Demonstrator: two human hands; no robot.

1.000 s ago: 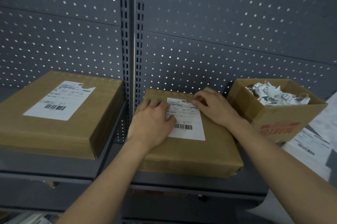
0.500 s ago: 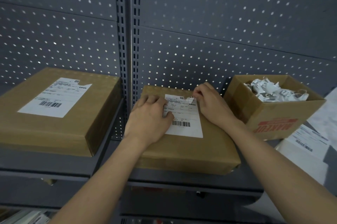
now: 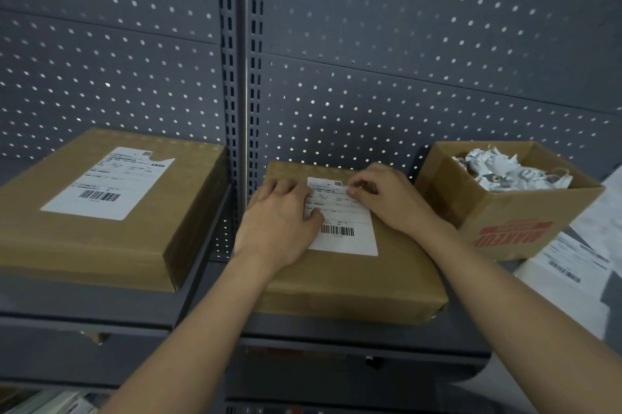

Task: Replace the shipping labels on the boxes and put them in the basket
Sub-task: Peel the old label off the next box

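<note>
A flat brown box (image 3: 353, 282) lies on the grey shelf in front of me, with a white shipping label (image 3: 346, 238) on its top. My left hand (image 3: 279, 221) rests flat on the box, its fingers over the label's left edge. My right hand (image 3: 390, 198) has its fingertips curled on the label's top right corner, pinching it. A second, larger flat box (image 3: 101, 245) sits on the left shelf with its own label (image 3: 107, 184), whose top edge is torn. No basket is in view.
An open carton (image 3: 505, 221) at the right holds crumpled peeled labels (image 3: 505, 171). White label sheets (image 3: 579, 265) lie to the right of it. A slotted upright post (image 3: 239, 76) splits the pegboard back wall. The shelf edge (image 3: 303, 336) runs below the boxes.
My right hand's fingertips have worked at the label's top right corner, shifting slightly left over it. My left hand has stayed pressed on the box. The view has tilted a little.
</note>
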